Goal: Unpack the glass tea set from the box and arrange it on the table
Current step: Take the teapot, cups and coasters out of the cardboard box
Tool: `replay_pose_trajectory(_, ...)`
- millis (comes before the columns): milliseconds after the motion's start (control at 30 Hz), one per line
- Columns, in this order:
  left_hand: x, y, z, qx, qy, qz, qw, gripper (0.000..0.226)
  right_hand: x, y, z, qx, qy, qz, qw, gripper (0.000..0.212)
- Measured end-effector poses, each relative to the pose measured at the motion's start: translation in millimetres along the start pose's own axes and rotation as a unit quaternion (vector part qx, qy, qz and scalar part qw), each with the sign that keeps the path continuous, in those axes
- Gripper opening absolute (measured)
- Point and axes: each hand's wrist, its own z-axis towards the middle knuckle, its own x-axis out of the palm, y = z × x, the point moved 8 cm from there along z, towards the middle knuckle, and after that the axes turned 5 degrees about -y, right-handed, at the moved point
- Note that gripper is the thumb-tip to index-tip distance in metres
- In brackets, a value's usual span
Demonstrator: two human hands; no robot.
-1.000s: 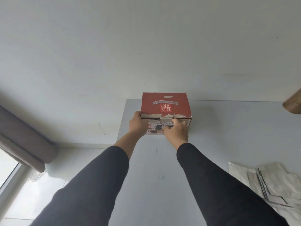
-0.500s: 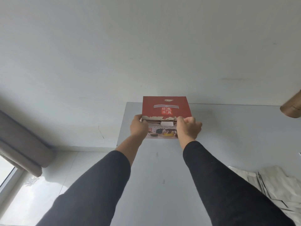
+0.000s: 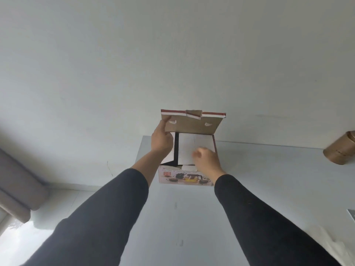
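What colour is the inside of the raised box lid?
Plain brown cardboard on the lid, head view.

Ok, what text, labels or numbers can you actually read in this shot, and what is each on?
Nothing legible.
box front panel: a line of script above the tea set photo, too blurred to read.
Same panel, small red square mark at left: characters too small to read.
brown canister: faint marking, unreadable.

Pale grey table (image 3: pixel 269 189), opened box (image 3: pixel 184 176) on it, brown cylindrical tin (image 3: pixel 341 150) far right
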Motion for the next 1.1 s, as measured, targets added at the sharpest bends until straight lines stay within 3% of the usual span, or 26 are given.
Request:
replay_pose_trajectory(133, 25, 0, 35, 0.039, 0.049, 0.133, 0.989, 0.073, 28, 17, 19, -0.147, 0.088, -0.149, 0.974, 0.031)
replay_pose_trajectory(300, 55, 27, 59, 0.050, 0.133, 0.254, 0.957, 0.067, 45, 33, 40, -0.232, 0.137, -0.241, 0.932, 0.034)
replay_pose_trajectory(500, 63, 38, 62, 0.050, 0.146, 0.291, 0.944, 0.066, 37, 37, 47, -0.269, 0.087, -0.179, 0.942, 0.024)
replay_pose_trajectory(667, 48, 18, 64, 0.062, 0.088, 0.271, 0.956, 0.061, 8, 49, 45, -0.263, 0.026, -0.095, 0.960, 0.020)
replay_pose_trajectory(800, 26, 28, 62, 0.079, 0.062, 0.344, 0.934, 0.059, -43, 47, 43, -0.229, -0.035, -0.029, 0.972, 0.022)
replay_pose_trajectory(900, 20, 36, 48, 0.113, 0.082, 0.425, 0.894, 0.051, -76, 43, 41, -0.217, -0.072, -0.050, 0.972, 0.017)
replay_pose_trajectory(1100, 16, 52, 19, 0.114, 0.113, 0.452, 0.878, 0.049, -128, 16, 34, -0.167, -0.135, -0.140, 0.967, 0.005)
